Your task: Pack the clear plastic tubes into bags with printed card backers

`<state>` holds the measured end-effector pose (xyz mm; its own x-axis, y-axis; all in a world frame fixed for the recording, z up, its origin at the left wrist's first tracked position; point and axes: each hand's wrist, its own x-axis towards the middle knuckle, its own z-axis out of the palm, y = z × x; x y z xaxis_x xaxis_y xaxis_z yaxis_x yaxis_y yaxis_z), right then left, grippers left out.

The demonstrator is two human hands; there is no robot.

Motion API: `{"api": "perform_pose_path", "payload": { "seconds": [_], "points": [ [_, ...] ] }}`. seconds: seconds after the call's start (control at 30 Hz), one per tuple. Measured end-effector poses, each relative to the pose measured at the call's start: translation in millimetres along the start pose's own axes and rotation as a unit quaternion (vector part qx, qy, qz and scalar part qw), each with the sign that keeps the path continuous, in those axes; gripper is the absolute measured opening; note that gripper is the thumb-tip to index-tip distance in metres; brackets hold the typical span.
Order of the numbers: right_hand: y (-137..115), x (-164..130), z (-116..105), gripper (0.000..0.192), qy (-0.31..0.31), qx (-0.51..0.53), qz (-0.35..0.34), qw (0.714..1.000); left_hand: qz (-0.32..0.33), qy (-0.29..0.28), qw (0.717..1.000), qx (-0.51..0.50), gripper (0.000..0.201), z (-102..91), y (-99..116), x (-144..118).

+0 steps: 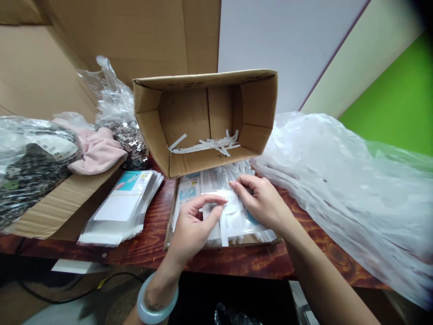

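Above a shallow cardboard tray (270, 242), my left hand (195, 223) has thumb and forefinger pinched together at the top of a narrow white strip (224, 230). My right hand (259, 198) is closed, thumb against fingers, on the upper edge of a clear plastic bag (237, 230). A white label with small print shows in or on this bag, too blurred to read. Beneath both hands lie several more clear packets and a printed card (188, 194) with blue pictures. My right fingers partly hide the bag's edge.
Behind the tray, an open cardboard box (223, 81) lies tipped toward me, with loose white strips inside. Left stands a stack of packaged cards (117, 205), beside a carton (67, 198) with a pink cloth (98, 151). Bagged metal pieces (133, 140) sit behind. Crumpled plastic sheeting (324, 180) covers the right side.
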<state>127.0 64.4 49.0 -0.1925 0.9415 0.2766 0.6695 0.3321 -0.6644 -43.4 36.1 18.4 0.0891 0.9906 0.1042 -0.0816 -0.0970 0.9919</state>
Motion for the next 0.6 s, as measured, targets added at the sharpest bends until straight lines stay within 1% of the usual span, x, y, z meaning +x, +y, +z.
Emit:
{"api": "perform_pose_path", "payload": {
  "seconds": [0.07, 0.1, 0.17, 0.2, 0.23, 0.3, 0.33, 0.37, 0.43, 0.5, 0.57, 0.6],
  "points": [
    [0.5, -0.2, -1.1, 0.038, 0.003, -0.004, -0.009, 1.000, 0.009, 0.004, 1.000, 0.016, 0.010, -0.2, -0.1, -4.0],
    [1.0, -1.2, -2.4, 0.032, 0.018, -0.016, -0.025, 0.999, 0.000, 0.014, 1.000, 0.002, 0.011, -0.4, -0.6, -5.7],
    [1.7, -5.1, -6.5, 0.014, 0.056, -0.050, -0.088, 0.993, -0.021, 0.042, 0.998, -0.040, 0.016, -1.0, -1.7, -7.8],
    [1.8, -7.9, -8.6, 0.012, 0.060, -0.064, -0.125, 0.988, -0.026, 0.052, 0.997, -0.055, 0.018, -1.5, -2.2, -8.3],
    [1.7, -11.0, -10.4, 0.017, 0.051, -0.074, -0.157, 0.983, -0.027, 0.058, 0.996, -0.061, 0.019, -2.1, -2.5, -8.5],
    [0.5, -17.2, -10.9, 0.023, 0.019, -0.079, -0.193, 0.978, -0.017, 0.064, 0.996, -0.054, 0.020, -2.5, -2.6, -8.2],
    [-0.6, -19.7, -9.2, 0.024, 0.013, -0.078, -0.193, 0.978, -0.011, 0.067, 0.997, -0.048, 0.020, -2.2, -2.4, -8.1],
    [-2.0, -21.8, -6.3, 0.024, 0.021, -0.077, -0.186, 0.979, -0.004, 0.072, 0.996, -0.043, 0.020, -1.5, -2.4, -8.1],
    [-4.9, -24.4, 1.4, 0.016, 0.055, -0.070, -0.164, 0.983, 0.002, 0.090, 0.995, -0.039, 0.020, 0.7, -2.6, -8.6],
    [-6.0, -25.9, 7.4, 0.006, 0.069, -0.061, -0.140, 0.986, 0.001, 0.100, 0.994, -0.041, 0.019, 2.8, -3.2, -9.2],
    [-3.0, -28.0, 7.7, 0.008, 0.075, -0.066, -0.141, 0.985, -0.005, 0.100, 0.994, -0.048, 0.019, 3.2, -3.5, -9.0],
    [0.5, -29.7, 5.5, 0.008, 0.081, -0.077, -0.155, 0.982, -0.012, 0.101, 0.993, -0.060, 0.020, 2.3, -3.2, -8.3]
  ]
}}
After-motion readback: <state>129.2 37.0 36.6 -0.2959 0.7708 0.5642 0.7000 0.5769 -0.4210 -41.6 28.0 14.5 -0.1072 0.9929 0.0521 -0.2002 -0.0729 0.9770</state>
